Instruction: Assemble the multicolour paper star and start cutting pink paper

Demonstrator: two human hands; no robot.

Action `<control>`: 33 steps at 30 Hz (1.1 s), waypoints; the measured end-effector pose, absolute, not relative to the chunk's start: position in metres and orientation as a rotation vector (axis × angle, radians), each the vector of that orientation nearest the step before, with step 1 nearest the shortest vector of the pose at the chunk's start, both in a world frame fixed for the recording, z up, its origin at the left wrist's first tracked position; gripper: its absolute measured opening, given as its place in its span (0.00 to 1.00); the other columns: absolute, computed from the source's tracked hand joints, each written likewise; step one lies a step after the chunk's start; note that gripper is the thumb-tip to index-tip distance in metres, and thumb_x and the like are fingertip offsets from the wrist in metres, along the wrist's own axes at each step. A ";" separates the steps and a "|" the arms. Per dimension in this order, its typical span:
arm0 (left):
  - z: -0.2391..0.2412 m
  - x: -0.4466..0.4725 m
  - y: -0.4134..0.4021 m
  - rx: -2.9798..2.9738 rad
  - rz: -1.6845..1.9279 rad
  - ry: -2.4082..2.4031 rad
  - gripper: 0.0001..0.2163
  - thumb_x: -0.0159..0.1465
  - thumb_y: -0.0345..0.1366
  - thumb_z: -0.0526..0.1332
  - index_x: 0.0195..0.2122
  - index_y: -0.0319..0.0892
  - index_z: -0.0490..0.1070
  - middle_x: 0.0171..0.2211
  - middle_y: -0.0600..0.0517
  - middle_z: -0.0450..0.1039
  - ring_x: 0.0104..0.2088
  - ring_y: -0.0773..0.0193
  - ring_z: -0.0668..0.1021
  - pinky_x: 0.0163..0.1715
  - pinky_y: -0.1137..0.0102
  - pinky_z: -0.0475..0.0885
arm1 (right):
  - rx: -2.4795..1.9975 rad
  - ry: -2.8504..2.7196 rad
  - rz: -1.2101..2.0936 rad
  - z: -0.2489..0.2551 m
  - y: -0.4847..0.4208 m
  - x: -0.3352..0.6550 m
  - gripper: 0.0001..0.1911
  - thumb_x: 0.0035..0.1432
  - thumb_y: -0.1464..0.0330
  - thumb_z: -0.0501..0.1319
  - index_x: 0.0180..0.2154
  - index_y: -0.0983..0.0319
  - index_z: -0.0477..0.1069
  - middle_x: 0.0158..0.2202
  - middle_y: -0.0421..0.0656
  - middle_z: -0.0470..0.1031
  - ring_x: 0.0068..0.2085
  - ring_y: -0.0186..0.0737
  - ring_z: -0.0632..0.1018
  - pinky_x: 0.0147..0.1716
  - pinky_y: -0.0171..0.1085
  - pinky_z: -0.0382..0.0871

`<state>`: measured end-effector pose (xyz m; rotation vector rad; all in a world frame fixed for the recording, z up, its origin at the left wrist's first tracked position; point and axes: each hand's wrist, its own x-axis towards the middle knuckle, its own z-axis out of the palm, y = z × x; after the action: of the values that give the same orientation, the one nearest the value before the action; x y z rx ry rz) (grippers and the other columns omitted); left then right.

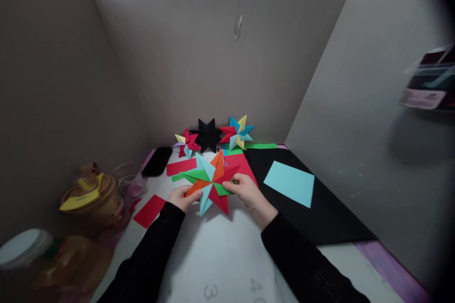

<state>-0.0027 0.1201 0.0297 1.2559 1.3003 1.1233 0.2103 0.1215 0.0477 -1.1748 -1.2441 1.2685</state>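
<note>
A white-lidded tub (25, 249), contents unclear, stood left of the paper star (212, 181). The left hand (182, 198) and right hand (248, 192) pinched this orange, red, green, light-blue star.

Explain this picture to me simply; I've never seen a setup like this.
There is no machine here, only a person's two bare hands coming out of black sleeves. The single picture comes from a camera worn on that person's head, looking forward and down. The left hand and right hand hold a multicoloured paper star between them, above a pale work surface. Farther back, a black star sits between a mostly red star and a blue-yellow-red star. At right, a light blue sheet lies on a black sheet.
</note>
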 end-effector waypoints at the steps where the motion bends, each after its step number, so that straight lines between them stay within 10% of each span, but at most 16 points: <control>1: 0.030 -0.003 0.120 1.252 1.119 1.312 0.14 0.43 0.46 0.71 0.21 0.40 0.75 0.16 0.54 0.74 0.20 0.64 0.75 0.24 0.71 0.70 | -1.169 -1.245 1.286 0.048 0.121 0.210 0.13 0.42 0.62 0.68 0.22 0.61 0.67 0.21 0.37 0.70 0.23 0.33 0.70 0.24 0.33 0.62; 15: 0.043 -0.015 0.124 1.219 1.292 1.311 0.14 0.49 0.46 0.67 0.28 0.39 0.76 0.14 0.57 0.69 0.11 0.72 0.66 0.12 0.76 0.57 | -1.164 -1.137 1.342 0.054 0.126 0.229 0.16 0.46 0.57 0.67 0.25 0.62 0.70 0.15 0.36 0.69 0.15 0.29 0.66 0.14 0.29 0.55; 23: 0.065 -0.032 0.119 1.503 1.641 1.101 0.05 0.47 0.36 0.69 0.26 0.43 0.79 0.36 0.46 0.80 0.40 0.55 0.79 0.43 0.64 0.73 | -0.866 -0.997 1.353 0.066 0.118 0.224 0.20 0.39 0.59 0.72 0.36 0.59 0.74 0.31 0.41 0.78 0.33 0.39 0.79 0.36 0.39 0.73; 33: 0.062 -0.037 0.120 1.634 1.507 1.239 0.12 0.49 0.37 0.69 0.34 0.40 0.80 0.32 0.47 0.81 0.33 0.56 0.81 0.38 0.65 0.75 | -0.856 -1.035 1.281 0.059 0.122 0.222 0.14 0.45 0.58 0.70 0.29 0.60 0.73 0.24 0.38 0.73 0.27 0.34 0.74 0.29 0.35 0.68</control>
<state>-0.0373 0.1203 0.0622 1.6343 1.2391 1.5071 0.2220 0.1223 0.0587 -0.8562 -1.0350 1.2806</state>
